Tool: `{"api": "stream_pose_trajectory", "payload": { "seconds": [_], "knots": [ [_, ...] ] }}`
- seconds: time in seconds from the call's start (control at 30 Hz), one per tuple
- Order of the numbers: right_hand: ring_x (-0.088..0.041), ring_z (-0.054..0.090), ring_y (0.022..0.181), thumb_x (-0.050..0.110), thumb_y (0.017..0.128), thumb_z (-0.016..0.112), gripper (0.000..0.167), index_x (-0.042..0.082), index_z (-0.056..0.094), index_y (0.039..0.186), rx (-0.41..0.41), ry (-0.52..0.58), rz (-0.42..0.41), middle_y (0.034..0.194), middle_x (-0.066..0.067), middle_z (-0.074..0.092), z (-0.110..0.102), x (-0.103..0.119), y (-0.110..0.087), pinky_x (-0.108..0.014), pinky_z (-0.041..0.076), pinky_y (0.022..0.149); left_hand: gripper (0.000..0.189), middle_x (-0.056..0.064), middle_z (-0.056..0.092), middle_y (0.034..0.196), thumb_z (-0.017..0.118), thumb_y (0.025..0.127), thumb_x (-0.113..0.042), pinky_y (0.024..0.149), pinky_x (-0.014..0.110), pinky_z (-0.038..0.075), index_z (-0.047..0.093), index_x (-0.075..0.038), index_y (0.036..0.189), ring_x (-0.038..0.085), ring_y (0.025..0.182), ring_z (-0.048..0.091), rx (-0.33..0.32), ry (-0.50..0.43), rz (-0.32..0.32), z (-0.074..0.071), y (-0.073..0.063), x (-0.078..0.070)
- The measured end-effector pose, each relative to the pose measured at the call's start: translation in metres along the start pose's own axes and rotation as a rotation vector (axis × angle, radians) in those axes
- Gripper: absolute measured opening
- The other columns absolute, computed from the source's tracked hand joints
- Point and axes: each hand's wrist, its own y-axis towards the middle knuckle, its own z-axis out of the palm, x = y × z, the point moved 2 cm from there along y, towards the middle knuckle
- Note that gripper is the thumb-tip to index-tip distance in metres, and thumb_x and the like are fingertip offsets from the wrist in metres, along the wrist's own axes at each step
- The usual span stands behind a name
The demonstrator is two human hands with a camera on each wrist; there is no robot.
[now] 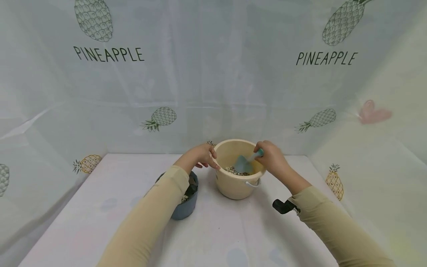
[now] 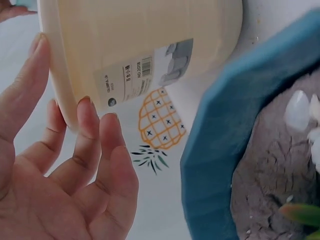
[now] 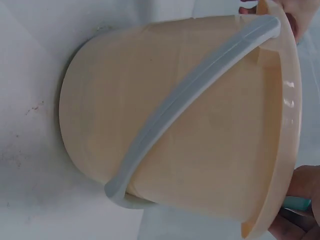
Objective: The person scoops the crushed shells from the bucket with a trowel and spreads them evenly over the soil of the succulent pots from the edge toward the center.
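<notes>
A sleeve point(image 1: 155, 207) half-hides the pot point(image 1: 186, 209), left fingers point(image 2: 86, 120) hold a bucket point(image 1: 235, 189), right fingers point(image 1: 260, 145) a scoop point(image 1: 242, 165); only the left-wrist view shows label point(image 2: 131, 79) print.

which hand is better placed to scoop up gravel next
Probably the right hand: it grips the scoop, which reaches into the bucket near the gravel; the left hand only touches the bucket.

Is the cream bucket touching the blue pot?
Apart. The head view shows a strip of pale tabletop between the cream bucket and the blue pot.
</notes>
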Motion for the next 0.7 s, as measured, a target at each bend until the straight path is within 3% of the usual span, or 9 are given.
{"api": "stream_pose_trajectory", "payload": {
  "seconds": [0.27, 0.47, 0.7],
  "knots": [
    [-0.033, 0.060, 0.091, -0.007, 0.076, 0.079, 0.020, 0.001, 0.066, 0.088, 0.045, 0.034, -0.009, 0.094, -0.015, 0.064, 0.013, -0.001, 0.006, -0.047, 0.051, 0.079, 0.042, 0.008, 0.059, 0.100, 0.086, 0.076, -0.020, 0.075, 0.037, 0.052, 0.062, -0.011, 0.108, 0.027, 0.094, 0.062, -0.022, -0.041, 0.022, 0.002, 0.000, 0.003],
    [-0.029, 0.060, 0.083, -0.007, 0.074, 0.080, 0.019, 0.002, 0.066, 0.083, 0.066, 0.071, -0.043, 0.088, -0.012, 0.063, 0.016, -0.002, 0.006, -0.042, 0.052, 0.072, 0.040, 0.007, 0.059, 0.100, 0.086, 0.076, -0.019, 0.077, 0.038, 0.053, 0.062, -0.012, 0.108, 0.023, 0.087, 0.061, -0.026, -0.064, 0.015, 0.002, 0.001, 0.005],
    [-0.020, 0.056, 0.072, -0.009, 0.070, 0.081, 0.023, 0.006, 0.064, 0.077, 0.094, 0.196, -0.097, 0.082, -0.006, 0.062, 0.018, -0.008, 0.005, -0.033, 0.049, 0.063, 0.042, 0.007, 0.061, 0.098, 0.085, 0.077, -0.019, 0.080, 0.039, 0.053, 0.062, -0.011, 0.111, 0.022, 0.087, 0.060, -0.019, -0.071, 0.017, 0.002, 0.003, 0.006]
  ]
}}
